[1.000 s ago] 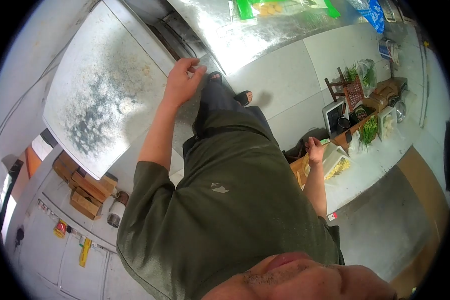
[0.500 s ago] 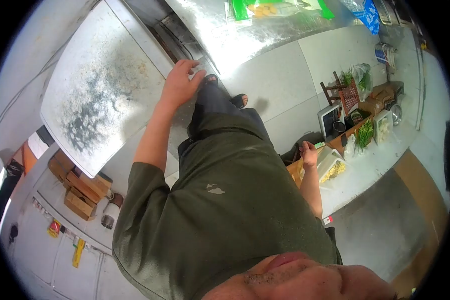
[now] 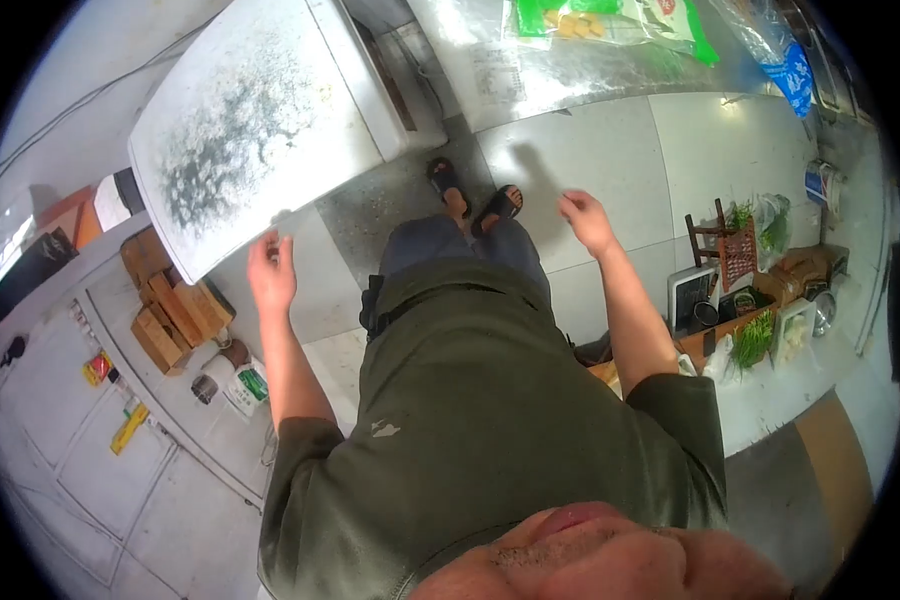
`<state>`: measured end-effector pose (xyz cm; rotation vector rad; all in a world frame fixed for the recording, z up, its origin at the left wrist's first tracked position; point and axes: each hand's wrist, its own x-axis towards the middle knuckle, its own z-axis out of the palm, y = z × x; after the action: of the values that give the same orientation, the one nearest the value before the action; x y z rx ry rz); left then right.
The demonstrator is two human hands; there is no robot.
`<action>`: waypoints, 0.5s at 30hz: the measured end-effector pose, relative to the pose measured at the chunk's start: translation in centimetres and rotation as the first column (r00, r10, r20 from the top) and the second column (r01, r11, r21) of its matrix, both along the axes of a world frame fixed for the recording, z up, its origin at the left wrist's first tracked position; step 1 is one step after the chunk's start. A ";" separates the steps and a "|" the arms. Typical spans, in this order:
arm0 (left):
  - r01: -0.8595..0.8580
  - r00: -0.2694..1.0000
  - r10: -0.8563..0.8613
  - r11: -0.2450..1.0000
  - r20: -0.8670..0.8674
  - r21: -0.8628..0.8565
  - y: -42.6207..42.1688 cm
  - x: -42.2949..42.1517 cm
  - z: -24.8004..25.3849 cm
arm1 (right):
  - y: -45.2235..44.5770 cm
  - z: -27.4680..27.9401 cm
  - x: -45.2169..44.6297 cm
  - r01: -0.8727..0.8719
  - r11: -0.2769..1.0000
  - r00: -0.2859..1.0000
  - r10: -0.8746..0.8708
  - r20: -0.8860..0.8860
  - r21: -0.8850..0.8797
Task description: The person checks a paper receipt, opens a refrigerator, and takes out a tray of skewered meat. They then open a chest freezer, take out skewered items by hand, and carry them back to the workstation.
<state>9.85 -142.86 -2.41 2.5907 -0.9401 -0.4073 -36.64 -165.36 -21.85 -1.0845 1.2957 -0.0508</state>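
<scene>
My left hand (image 3: 272,275) hangs just by the near edge of a white, black-stained top (image 3: 240,120), which looks like a chest freezer lid. Its thumb stands apart from the fingers, and nothing shows in it. Whether the fingertips touch that edge, I cannot tell. Out to the right, my right hand (image 3: 588,222) is held over the pale tiled floor (image 3: 600,150). The fingers are loosely bent and slightly smeared, with no object visible between them.
A metal table (image 3: 470,60) at the top carries a green-edged plastic bag (image 3: 620,25). Cardboard boxes (image 3: 175,310) stand at the left. At the right are a small wooden chair (image 3: 730,250), green stalks (image 3: 752,340) and a white tray (image 3: 793,332). My sandalled feet (image 3: 498,207) are on the floor.
My left hand has moved from the lid's right side to its near edge. My right hand has swung away from the tray of yellow pieces and over the floor. The whole view has shifted.
</scene>
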 end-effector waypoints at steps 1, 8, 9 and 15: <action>-0.065 0.998 0.066 0.997 -0.019 0.042 2.3 0.2 -0.5 | -0.7 2.0 3.0 -0.052 0.997 0.998 0.054 0.034 -0.050; -0.428 0.823 0.508 0.849 -0.256 0.309 24.4 0.0 -10.1 | -0.2 6.0 18.5 -0.223 0.956 0.945 0.260 0.196 -0.193; -0.490 0.742 0.587 0.804 -0.324 0.337 26.6 -1.0 -10.6 | 0.2 6.1 19.9 -0.225 0.954 0.938 0.268 0.222 -0.200; -0.571 0.403 0.784 0.619 -0.473 0.539 33.1 -0.7 -14.6 | 2.4 8.3 25.8 0.011 0.997 0.954 -0.033 0.299 0.076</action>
<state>9.16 -109.74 -17.00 2.4317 0.5261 -1.1933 -10.87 -162.93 -13.51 -0.9581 1.0275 -0.1767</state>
